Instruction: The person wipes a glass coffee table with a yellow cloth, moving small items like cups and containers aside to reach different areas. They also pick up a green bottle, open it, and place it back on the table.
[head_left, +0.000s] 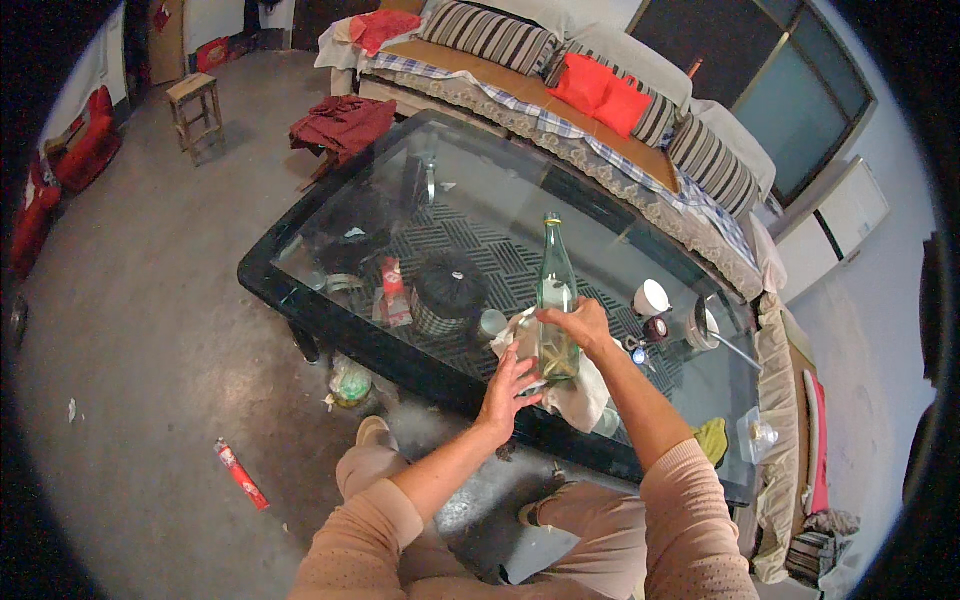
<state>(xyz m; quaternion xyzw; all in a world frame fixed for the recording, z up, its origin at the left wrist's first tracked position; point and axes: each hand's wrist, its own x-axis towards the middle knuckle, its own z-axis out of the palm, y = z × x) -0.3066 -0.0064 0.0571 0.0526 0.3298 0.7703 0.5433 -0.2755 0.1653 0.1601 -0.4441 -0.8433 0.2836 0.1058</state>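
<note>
My right hand (586, 327) is closed around the middle of a clear glass bottle (558, 289), which stands upright near the front edge of the glass-topped table (517, 180). The bottle has a yellowish rim, and something pale yellow shows in its lower part. Beside the bottle's base, on the left, my left hand (510, 397) has its fingers apart and holds nothing; whether it touches the bottle or the cloth I cannot tell. A whitish cloth (589, 397) lies bunched under and around the base, hanging toward the table's edge.
A glass cup (493, 323) is left of the cloth. To the right are a white cup (651, 298), keys (638, 355), a container (703, 330) and a green cloth (711, 441). A sofa (525, 112) borders the table's far side. A red packet (241, 474) lies on the floor.
</note>
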